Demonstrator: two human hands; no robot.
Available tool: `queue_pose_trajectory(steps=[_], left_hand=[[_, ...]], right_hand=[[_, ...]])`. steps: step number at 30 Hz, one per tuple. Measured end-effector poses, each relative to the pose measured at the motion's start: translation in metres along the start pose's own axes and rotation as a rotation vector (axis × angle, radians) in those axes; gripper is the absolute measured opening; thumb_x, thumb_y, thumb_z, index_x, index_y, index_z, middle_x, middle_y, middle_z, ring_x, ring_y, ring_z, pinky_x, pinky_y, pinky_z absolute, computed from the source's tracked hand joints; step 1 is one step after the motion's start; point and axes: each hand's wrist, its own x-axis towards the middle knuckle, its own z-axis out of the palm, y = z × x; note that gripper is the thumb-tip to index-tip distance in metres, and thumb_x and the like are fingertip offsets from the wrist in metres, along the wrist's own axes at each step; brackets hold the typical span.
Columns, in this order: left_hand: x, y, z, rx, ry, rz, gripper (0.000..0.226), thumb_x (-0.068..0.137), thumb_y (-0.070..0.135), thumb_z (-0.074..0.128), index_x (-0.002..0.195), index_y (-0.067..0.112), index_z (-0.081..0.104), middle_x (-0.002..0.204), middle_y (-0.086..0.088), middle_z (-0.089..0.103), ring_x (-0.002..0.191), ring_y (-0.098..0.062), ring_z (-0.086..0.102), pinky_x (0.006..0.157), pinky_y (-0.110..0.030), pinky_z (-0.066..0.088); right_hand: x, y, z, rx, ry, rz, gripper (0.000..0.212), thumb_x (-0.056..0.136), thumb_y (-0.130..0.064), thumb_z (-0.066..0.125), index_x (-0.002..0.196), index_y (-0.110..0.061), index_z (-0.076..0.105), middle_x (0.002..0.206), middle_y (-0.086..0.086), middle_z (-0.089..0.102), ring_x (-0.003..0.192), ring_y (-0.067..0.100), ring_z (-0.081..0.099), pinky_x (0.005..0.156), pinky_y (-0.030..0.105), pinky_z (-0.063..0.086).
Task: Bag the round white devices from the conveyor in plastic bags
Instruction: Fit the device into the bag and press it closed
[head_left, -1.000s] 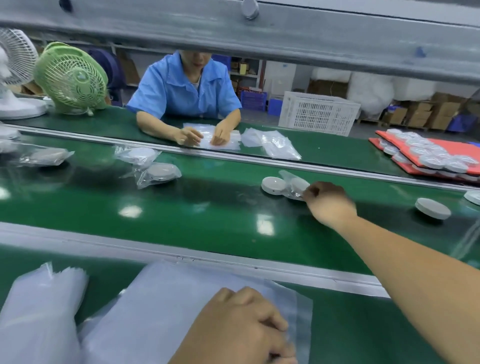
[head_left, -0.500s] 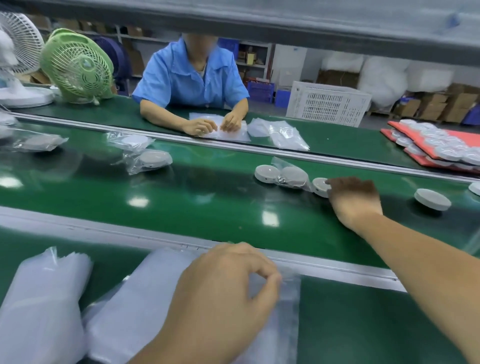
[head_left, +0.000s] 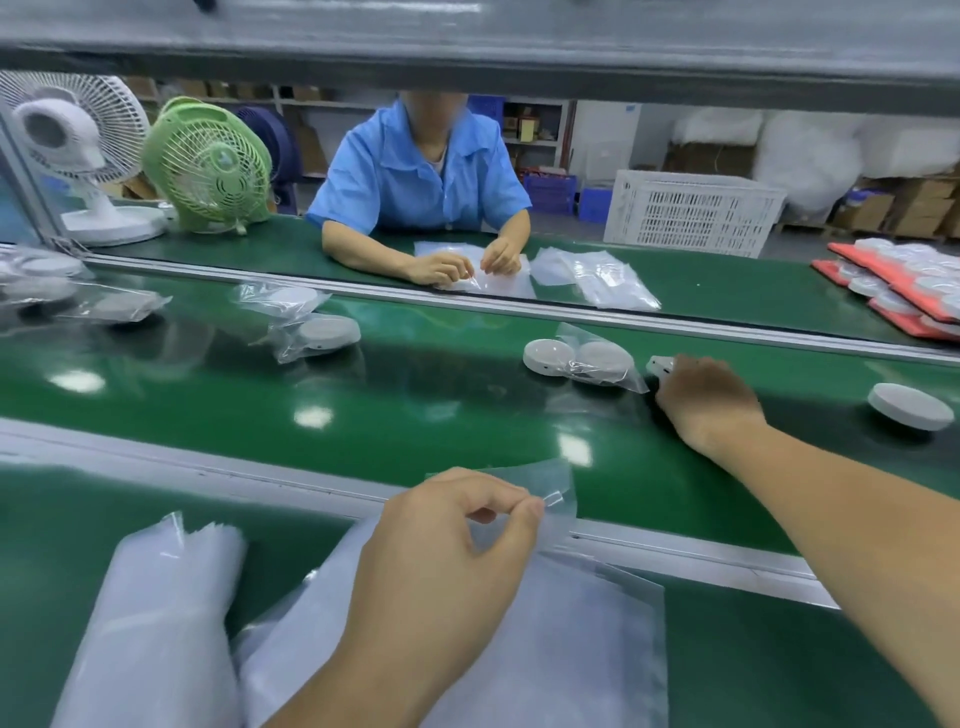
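Fingers (head_left: 514, 506) of the left hand (head_left: 441, 551) are closed in a pinch on the edge of a clear plastic bag (head_left: 558, 486), which is held above the bag stack (head_left: 571, 649) on the near table (head_left: 779, 654). A second bag stack (head_left: 156, 623) is laid to its left.

The right hand (head_left: 709, 402) is placed over a round white device (head_left: 658, 365) on the conveyor (head_left: 363, 415). Only the far-left edge of this device is exposed. The fingers of this hand are hidden behind its back, so it cannot be told whether the device is gripped.

Just left of the right hand, a bagged device (head_left: 605, 364) is seen touching a bare device (head_left: 548, 356). A further bare device (head_left: 909, 413) is located well apart, to the right of the hand. Two more bagged devices (head_left: 327, 332) are found farther left on the conveyor.

A metal rail (head_left: 208, 467) is fitted between the near table and the conveyor.

Across the conveyor, a bag is handled by a person in a blue shirt (head_left: 415, 182), with loose bags (head_left: 597, 275) beside. A green fan (head_left: 208, 166), a white fan (head_left: 72, 140) and a white crate (head_left: 691, 213) are placed behind. Red trays (head_left: 883, 270) at far right are loaded with devices. The upper view is blocked by a grey beam (head_left: 467, 52).
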Motion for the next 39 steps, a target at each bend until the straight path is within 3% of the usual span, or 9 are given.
queue_pose_trajectory(steps=[3,5,9,13,18,21,28,36,39], left_hand=[[0.000,-0.003,0.001,-0.020,-0.002,-0.021,0.011,0.081,0.059,0.062,0.083,0.053,0.070,0.094,0.037,0.066,0.090,0.010,0.062,0.069,-0.024,0.046],[0.000,-0.003,0.002,-0.050,-0.012,-0.047,0.005,0.083,0.052,0.066,0.082,0.052,0.071,0.092,0.036,0.067,0.088,0.010,0.063,0.069,-0.024,0.048],[-0.001,-0.004,0.003,-0.059,-0.013,-0.074,0.004,0.082,0.053,0.067,0.083,0.055,0.070,0.090,0.037,0.067,0.081,0.011,0.062,0.070,-0.025,0.050],[-0.004,0.003,0.005,-0.111,0.007,-0.043,0.009,0.084,0.044,0.070,0.084,0.054,0.071,0.086,0.034,0.069,0.081,0.009,0.064,0.070,-0.020,0.046],[-0.011,0.010,0.009,-0.131,-0.084,0.022,0.006,0.090,0.042,0.068,0.088,0.048,0.072,0.088,0.030,0.072,0.089,0.005,0.066,0.078,-0.025,0.047],[-0.012,0.010,0.008,-0.103,-0.045,0.026,0.006,0.091,0.044,0.066,0.090,0.047,0.070,0.090,0.031,0.071,0.088,0.006,0.066,0.073,-0.024,0.045],[-0.012,0.010,0.007,-0.066,-0.072,0.018,0.009,0.089,0.051,0.061,0.093,0.049,0.069,0.098,0.037,0.068,0.086,0.004,0.066,0.065,-0.020,0.042],[-0.011,0.012,0.008,-0.194,-0.102,0.020,0.009,0.091,0.038,0.063,0.087,0.042,0.070,0.094,0.029,0.073,0.097,0.008,0.066,0.082,-0.018,0.047],[-0.011,0.013,0.008,-0.222,-0.125,0.010,0.012,0.094,0.034,0.064,0.084,0.034,0.068,0.093,0.023,0.074,0.094,0.003,0.068,0.083,-0.026,0.051]], right_hand=[[-0.023,0.009,-0.023,0.156,0.022,-0.086,0.019,0.092,-0.027,0.061,0.103,-0.013,0.058,0.078,0.007,0.063,0.064,0.027,0.058,0.053,0.031,0.044],[-0.059,0.015,-0.036,0.357,0.119,-0.176,0.023,0.091,-0.028,0.065,0.111,-0.016,0.068,0.076,-0.004,0.067,0.063,0.013,0.061,0.054,0.025,0.047],[-0.157,0.011,-0.058,0.645,0.182,-0.491,0.040,0.093,-0.027,0.065,0.133,-0.029,0.068,0.114,-0.036,0.065,0.095,-0.014,0.062,0.083,-0.001,0.041],[-0.214,-0.001,-0.065,0.698,0.205,-0.691,0.042,0.096,-0.021,0.065,0.138,-0.022,0.065,0.122,-0.028,0.061,0.103,-0.005,0.061,0.092,0.007,0.042],[-0.226,0.001,-0.065,0.749,0.433,-0.801,0.033,0.095,-0.002,0.065,0.126,-0.013,0.069,0.130,-0.007,0.069,0.121,0.006,0.064,0.103,0.020,0.049],[-0.221,0.011,-0.065,0.729,0.554,-0.816,0.037,0.088,0.006,0.068,0.123,-0.006,0.071,0.129,0.000,0.070,0.119,0.014,0.068,0.100,0.028,0.054],[-0.218,0.009,-0.067,0.923,0.590,-0.716,0.019,0.094,-0.013,0.067,0.110,-0.006,0.074,0.119,0.002,0.073,0.098,0.013,0.076,0.084,0.033,0.062],[-0.214,0.019,-0.072,0.728,0.680,-0.852,0.026,0.088,0.003,0.072,0.109,-0.011,0.074,0.120,0.008,0.073,0.091,0.019,0.073,0.073,0.030,0.055],[-0.211,0.020,-0.073,0.719,0.700,-0.876,0.024,0.088,0.004,0.073,0.108,-0.008,0.074,0.120,0.008,0.073,0.099,0.017,0.073,0.075,0.031,0.056]])
